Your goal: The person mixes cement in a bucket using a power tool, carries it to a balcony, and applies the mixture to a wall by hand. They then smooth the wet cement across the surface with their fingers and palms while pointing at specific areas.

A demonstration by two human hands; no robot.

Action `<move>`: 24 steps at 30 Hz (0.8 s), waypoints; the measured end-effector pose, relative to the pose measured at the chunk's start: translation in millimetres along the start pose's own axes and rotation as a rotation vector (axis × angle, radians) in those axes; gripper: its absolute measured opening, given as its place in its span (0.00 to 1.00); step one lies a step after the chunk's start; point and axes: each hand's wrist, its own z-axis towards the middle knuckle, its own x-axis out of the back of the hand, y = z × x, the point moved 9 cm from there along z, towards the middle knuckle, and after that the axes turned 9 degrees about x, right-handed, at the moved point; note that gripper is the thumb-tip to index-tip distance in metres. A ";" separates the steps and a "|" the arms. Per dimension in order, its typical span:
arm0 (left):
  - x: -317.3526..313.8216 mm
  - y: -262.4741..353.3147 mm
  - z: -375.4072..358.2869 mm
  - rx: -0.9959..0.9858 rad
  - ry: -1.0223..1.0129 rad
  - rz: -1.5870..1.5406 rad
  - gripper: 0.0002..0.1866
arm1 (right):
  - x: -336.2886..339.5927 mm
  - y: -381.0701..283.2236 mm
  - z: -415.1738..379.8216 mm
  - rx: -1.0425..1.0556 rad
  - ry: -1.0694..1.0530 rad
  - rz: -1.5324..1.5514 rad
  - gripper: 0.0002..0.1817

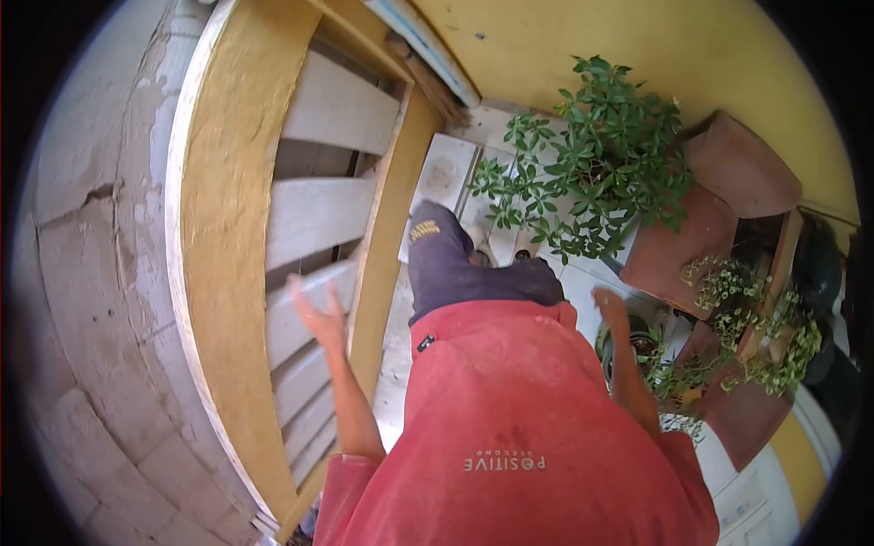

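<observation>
My left hand (319, 310) is open, fingers spread and blurred by motion, with nothing in it. It overlaps the white slats (319, 223) of a yellow-framed railing (238, 182) to my left. My right hand (611, 306) hangs at my other side, fingers curled in, and no object shows in it. Just below that hand, a dark round plant pot (645, 340) stands near my forearm. Ahead of it grows a leafy green plant (596, 164).
Reddish-brown curved panels (681, 241) lean at the right beside a small-leaved plant (794, 350). A pale square slab (444, 173) lies near my knee. A broom-like bundle (442, 91) leans in the far corner by the yellow wall (546, 45). Cracked paving (100, 273) lies beyond the railing.
</observation>
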 end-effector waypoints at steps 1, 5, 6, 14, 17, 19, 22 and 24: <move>35.9 20.4 21.3 -0.026 0.140 0.171 0.39 | 13.7 -18.2 26.8 0.034 0.004 0.002 0.19; 120.9 44.2 72.1 -0.108 0.517 0.373 0.49 | 15.8 -62.2 104.1 0.069 -0.058 0.085 0.19; 124.1 38.7 77.2 -0.098 0.524 0.383 0.49 | 8.7 -63.0 116.0 0.076 -0.079 0.091 0.19; 120.1 0.3 92.9 0.073 0.404 0.599 0.58 | -86.6 -102.5 151.2 0.231 -0.428 -0.160 0.20; 124.7 2.6 93.1 0.026 0.437 0.528 0.57 | -115.9 -118.4 168.7 0.279 -0.495 -0.254 0.22; 125.4 11.8 93.4 0.010 0.468 0.551 0.56 | -137.3 -133.3 180.6 0.328 -0.554 -0.251 0.23; 133.5 19.1 99.2 -0.009 0.519 0.507 0.53 | -148.9 -172.5 189.9 0.367 -0.487 -0.265 0.26; 139.9 22.0 101.0 -0.009 0.544 0.442 0.51 | -161.5 -203.3 208.7 0.429 -0.442 -0.270 0.27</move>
